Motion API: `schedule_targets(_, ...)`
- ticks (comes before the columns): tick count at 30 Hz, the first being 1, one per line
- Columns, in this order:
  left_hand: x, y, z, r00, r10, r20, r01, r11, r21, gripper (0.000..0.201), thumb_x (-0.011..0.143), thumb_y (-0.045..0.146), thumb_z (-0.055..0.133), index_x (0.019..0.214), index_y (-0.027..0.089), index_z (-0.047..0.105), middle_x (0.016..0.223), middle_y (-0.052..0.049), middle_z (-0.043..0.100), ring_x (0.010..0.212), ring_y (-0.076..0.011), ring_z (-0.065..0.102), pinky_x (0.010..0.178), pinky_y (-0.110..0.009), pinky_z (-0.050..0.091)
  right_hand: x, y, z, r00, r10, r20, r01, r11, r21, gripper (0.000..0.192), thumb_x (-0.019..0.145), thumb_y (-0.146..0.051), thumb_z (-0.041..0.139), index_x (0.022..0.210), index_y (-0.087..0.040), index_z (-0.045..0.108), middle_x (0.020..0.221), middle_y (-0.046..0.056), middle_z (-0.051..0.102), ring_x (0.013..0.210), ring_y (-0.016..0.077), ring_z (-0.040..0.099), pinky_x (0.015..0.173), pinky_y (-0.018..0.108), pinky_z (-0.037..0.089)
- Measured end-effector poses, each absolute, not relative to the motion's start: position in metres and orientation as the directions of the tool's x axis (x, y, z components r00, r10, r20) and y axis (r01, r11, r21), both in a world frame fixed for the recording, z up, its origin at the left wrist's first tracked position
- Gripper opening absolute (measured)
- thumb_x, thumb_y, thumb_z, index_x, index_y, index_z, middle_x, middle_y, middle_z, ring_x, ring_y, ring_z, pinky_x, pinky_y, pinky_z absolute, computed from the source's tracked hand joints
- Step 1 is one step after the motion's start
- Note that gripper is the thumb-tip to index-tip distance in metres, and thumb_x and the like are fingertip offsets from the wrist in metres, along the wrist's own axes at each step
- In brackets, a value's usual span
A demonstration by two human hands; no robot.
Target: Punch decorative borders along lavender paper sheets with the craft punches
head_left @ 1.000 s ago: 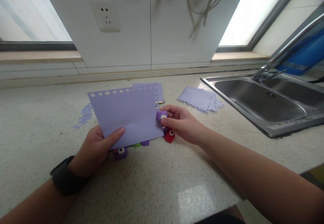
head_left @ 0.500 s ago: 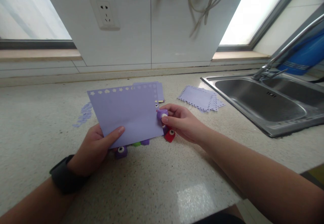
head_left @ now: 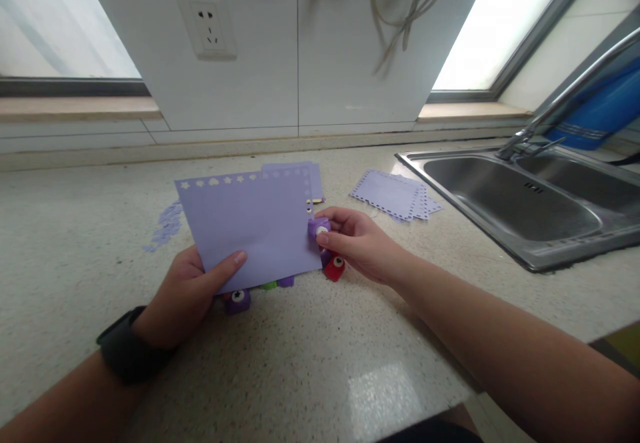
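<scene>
A sheet of lilac paper (head_left: pixel 255 229) is tilted up over the counter, with shaped holes along its top edge and down the upper right side. My left hand (head_left: pixel 197 286) grips its lower left corner, thumb on the front. Between the thumb and fingers of my right hand (head_left: pixel 355 239) is a purple craft punch (head_left: pixel 319 227), set at the sheet's right edge. Just below it a red punch (head_left: pixel 335 268) lies on the counter. Another purple punch (head_left: pixel 238 300) with a star shape sits by the sheet's lower left, and further punches are partly hidden under the paper.
Lilac sheets (head_left: pixel 316 179) lie behind the held one. A stack of edge-punched sheets (head_left: pixel 390 193) is to the right, beside the steel sink (head_left: pixel 505 196). Lilac paper strips (head_left: pixel 167 226) are heaped at left. A socket (head_left: pixel 207 28) and a looped cable (head_left: pixel 415 9) are on the wall.
The paper and the punch at its right edge have shifted only very slightly. Both hands keep their holds.
</scene>
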State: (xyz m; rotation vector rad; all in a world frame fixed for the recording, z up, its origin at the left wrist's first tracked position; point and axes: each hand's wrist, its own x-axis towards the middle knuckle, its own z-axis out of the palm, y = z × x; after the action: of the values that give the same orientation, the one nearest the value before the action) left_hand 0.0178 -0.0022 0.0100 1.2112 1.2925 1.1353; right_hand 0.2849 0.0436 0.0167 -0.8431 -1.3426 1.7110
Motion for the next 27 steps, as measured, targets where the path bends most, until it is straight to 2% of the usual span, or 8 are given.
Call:
schedule_targets(3, 0.017, -0.002, 0.010, -0.001, 0.998, -0.063, 0.084, 0.063, 0.994, 0.040, 0.079, 0.044, 0.083, 0.111, 0.020, 0.075, 0.123, -0.010, 0.074, 0.114, -0.0310, 0.071, 0.095, -0.036, 0.060, 0.285, 0.044, 0.017, -0.465, 0.885, -0.028, -0.187, -0.129, -0.974, 0.042, 0.079, -0.036, 0.086, 0.109, -0.016, 0.065, 0.087, 0.003, 0.066, 0.069, 0.0107, 0.062, 0.058, 0.023, 0.051)
schedule_targets(9, 0.015, -0.001, 0.005, 0.015, 0.998, -0.065, 0.077, 0.064, 0.995, 0.046, 0.079, 0.044, 0.083, 0.116, 0.018, 0.074, 0.123, -0.011, 0.074, 0.111, -0.0300, 0.072, 0.093, -0.034, 0.061, 0.285, 0.043, 0.017, -0.466, 0.884, -0.030, -0.192, -0.134, -0.972, 0.044, 0.080, -0.037, 0.085, 0.113, -0.017, 0.063, 0.081, 0.001, 0.064, 0.064, 0.0107, 0.060, 0.054, 0.024, 0.049)
schedule_targets(15, 0.013, -0.002, 0.004, 0.016, 0.997, -0.072, 0.041, 0.072, 0.997, 0.041, 0.081, 0.043, 0.083, 0.115, 0.021, 0.075, 0.116, -0.008, 0.076, 0.111, -0.0253, 0.071, 0.093, -0.027, 0.059, 0.286, 0.043, 0.018, -0.478, 0.878, -0.030, -0.210, -0.148, -0.966, 0.042, 0.080, -0.035, 0.084, 0.111, -0.017, 0.063, 0.079, 0.000, 0.064, 0.063, 0.0104, 0.061, 0.052, 0.023, 0.048)
schedule_targets(18, 0.011, -0.003, 0.002, 0.017, 0.998, -0.065, 0.048, 0.064, 0.997, 0.039, 0.082, 0.043, 0.082, 0.113, 0.022, 0.075, 0.113, -0.007, 0.076, 0.105, -0.0219, 0.073, 0.087, -0.023, 0.060, 0.286, 0.043, 0.019, -0.470, 0.882, -0.040, -0.208, -0.155, -0.966, 0.043, 0.079, -0.036, 0.085, 0.110, -0.017, 0.063, 0.080, 0.000, 0.064, 0.063, 0.0106, 0.061, 0.052, 0.023, 0.049)
schedule_targets(22, 0.008, -0.002, -0.003, 0.017, 0.995, -0.094, 0.062, 0.093, 0.994, 0.038, 0.084, 0.043, 0.081, 0.114, 0.021, 0.073, 0.107, -0.007, 0.076, 0.086, -0.0171, 0.072, 0.073, -0.020, 0.059, 0.285, 0.042, 0.020, -0.471, 0.881, -0.049, -0.216, -0.169, -0.962, 0.043, 0.080, -0.035, 0.084, 0.112, -0.017, 0.062, 0.081, 0.001, 0.064, 0.066, 0.0110, 0.061, 0.053, 0.024, 0.049)
schedule_targets(27, 0.006, -0.002, -0.005, 0.033, 0.995, -0.096, 0.053, 0.094, 0.994, 0.040, 0.085, 0.042, 0.080, 0.115, 0.018, 0.071, 0.107, -0.009, 0.075, 0.084, -0.0170, 0.069, 0.070, -0.021, 0.058, 0.285, 0.042, 0.019, -0.466, 0.884, -0.041, -0.226, -0.164, -0.960, 0.043, 0.080, -0.034, 0.084, 0.111, -0.016, 0.062, 0.084, 0.002, 0.064, 0.068, 0.0111, 0.061, 0.055, 0.024, 0.050)
